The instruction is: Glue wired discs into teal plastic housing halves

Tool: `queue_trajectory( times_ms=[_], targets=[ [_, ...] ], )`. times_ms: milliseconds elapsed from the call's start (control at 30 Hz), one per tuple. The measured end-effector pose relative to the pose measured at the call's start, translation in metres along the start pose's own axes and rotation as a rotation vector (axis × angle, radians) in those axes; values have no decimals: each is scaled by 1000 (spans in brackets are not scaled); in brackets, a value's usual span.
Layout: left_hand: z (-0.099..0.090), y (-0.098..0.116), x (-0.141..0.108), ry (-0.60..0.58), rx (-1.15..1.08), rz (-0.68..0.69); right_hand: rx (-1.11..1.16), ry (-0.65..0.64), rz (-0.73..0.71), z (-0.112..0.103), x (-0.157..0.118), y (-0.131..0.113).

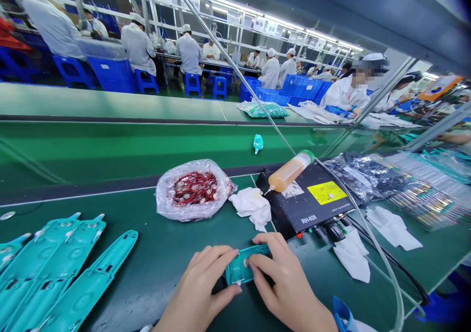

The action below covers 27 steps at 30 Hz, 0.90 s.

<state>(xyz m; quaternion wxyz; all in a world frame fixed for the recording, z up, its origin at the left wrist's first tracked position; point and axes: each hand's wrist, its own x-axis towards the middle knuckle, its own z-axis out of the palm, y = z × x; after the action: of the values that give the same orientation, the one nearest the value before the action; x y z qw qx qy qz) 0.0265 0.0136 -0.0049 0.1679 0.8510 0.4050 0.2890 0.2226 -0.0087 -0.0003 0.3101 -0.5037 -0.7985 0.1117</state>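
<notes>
A small teal plastic shell (238, 269) is held between my two hands just above the green bench. My left hand (206, 285) grips its left end, thumb below and fingers along the top edge. With my right hand (281, 278) I hold the other end, and fingertips press at a small round disc (246, 262) inside the shell. Beyond my hands sits an open plastic bag (162, 199) full of thin red wires with small round discs (195, 187). Several longer teal shells (83, 300) lie side by side at the left.
A black box (294, 214) marked RH-928 carries an amber-filled syringe (290, 172). White cloths (252, 205) lie beside it. A clear tube (382, 253) loops down at the right. A teal piece (258, 144) is on the green conveyor belt (110, 148). Co-workers sit beyond.
</notes>
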Motion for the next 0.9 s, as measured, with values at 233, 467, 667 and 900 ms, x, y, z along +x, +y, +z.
queue_trajectory(
  times_ms=[233,467,667,900],
  targets=[
    [-2,3,-1,-35,5,-36,59,18,25,3,-6,4],
    [-3,2,1,-93,-30,-100,-17,25,-6,5,-6,1],
    [-2,2,-1,-110,-43,-126,98,197,54,-6,-7,3],
    [-1,4,-7,-111,33,-139,441,413,284,-13,-37,1]
  ],
)
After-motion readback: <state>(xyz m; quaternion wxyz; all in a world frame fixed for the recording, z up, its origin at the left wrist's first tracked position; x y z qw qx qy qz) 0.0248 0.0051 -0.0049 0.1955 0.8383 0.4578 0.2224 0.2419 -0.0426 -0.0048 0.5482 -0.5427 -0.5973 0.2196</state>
